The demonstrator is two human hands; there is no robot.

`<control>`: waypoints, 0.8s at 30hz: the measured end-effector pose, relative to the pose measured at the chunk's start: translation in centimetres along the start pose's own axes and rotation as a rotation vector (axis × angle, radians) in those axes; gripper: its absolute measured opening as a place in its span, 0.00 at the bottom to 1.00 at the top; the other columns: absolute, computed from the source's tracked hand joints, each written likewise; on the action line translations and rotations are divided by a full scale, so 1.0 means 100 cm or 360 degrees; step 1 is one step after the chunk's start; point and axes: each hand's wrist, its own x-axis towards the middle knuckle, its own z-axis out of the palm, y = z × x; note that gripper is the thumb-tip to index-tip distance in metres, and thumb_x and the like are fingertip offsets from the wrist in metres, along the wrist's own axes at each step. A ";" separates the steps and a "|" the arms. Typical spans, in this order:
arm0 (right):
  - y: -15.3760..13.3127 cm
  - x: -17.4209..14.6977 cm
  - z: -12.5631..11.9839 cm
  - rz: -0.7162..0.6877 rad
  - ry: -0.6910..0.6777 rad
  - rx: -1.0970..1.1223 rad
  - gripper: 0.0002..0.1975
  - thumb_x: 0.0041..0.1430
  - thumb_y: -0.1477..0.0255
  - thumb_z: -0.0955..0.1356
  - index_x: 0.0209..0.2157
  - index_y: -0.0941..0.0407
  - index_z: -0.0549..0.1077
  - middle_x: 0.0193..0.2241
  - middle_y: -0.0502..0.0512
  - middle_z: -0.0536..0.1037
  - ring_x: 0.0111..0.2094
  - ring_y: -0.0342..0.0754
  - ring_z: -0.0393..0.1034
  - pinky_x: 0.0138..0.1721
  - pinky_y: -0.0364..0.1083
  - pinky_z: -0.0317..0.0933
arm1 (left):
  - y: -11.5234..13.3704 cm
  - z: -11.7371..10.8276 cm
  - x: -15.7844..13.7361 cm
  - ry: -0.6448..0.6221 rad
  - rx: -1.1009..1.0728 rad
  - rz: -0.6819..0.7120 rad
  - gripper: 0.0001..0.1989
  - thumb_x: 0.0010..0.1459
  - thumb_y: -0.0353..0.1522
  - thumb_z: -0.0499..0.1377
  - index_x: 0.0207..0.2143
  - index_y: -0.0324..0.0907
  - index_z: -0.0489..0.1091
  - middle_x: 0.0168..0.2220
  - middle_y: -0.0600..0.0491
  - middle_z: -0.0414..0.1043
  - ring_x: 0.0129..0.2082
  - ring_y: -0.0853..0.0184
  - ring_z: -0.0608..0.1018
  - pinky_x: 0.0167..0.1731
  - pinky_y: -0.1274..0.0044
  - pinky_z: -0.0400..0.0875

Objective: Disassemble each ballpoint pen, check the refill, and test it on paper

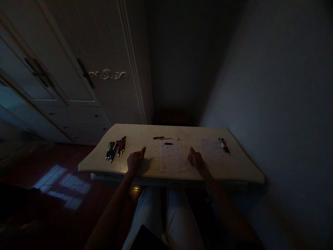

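Your left hand [135, 160] and right hand [196, 160] were clenched, thumbs extended, either side of the marked sheet [171, 159]. Pens [119, 147] lay grouped left of your left hand

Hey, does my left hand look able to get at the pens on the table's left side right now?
Probably yes: the left hand is near the pens, and nothing appears to stand between them. It looks curled with the thumb up, so it would likely need to open first.
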 end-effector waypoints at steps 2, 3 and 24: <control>0.002 -0.004 0.001 -0.0087 -0.0060 -0.0087 0.38 0.59 0.39 0.52 0.08 0.50 0.56 0.08 0.52 0.61 0.13 0.44 0.58 0.23 0.47 0.57 | 0.004 0.003 0.003 0.0004 -0.0010 -0.0006 0.33 0.61 0.54 0.46 0.12 0.42 0.57 0.14 0.54 0.56 0.18 0.70 0.62 0.24 0.75 0.47; 0.003 -0.006 0.002 -0.0124 -0.0100 -0.0125 0.37 0.60 0.41 0.53 0.07 0.50 0.57 0.08 0.52 0.61 0.13 0.45 0.58 0.25 0.48 0.58 | 0.006 0.005 0.005 0.0013 -0.0013 0.0000 0.33 0.61 0.54 0.46 0.12 0.42 0.56 0.14 0.54 0.56 0.18 0.70 0.62 0.24 0.75 0.47; 0.002 -0.015 0.010 -0.0298 -0.0222 -0.0407 0.25 0.61 0.72 0.57 0.10 0.53 0.62 0.11 0.50 0.67 0.17 0.43 0.63 0.33 0.43 0.60 | 0.034 0.080 0.123 -0.0104 -0.0146 0.1064 0.15 0.55 0.40 0.61 0.42 0.42 0.75 0.43 0.45 0.76 0.46 0.57 0.75 0.49 0.67 0.68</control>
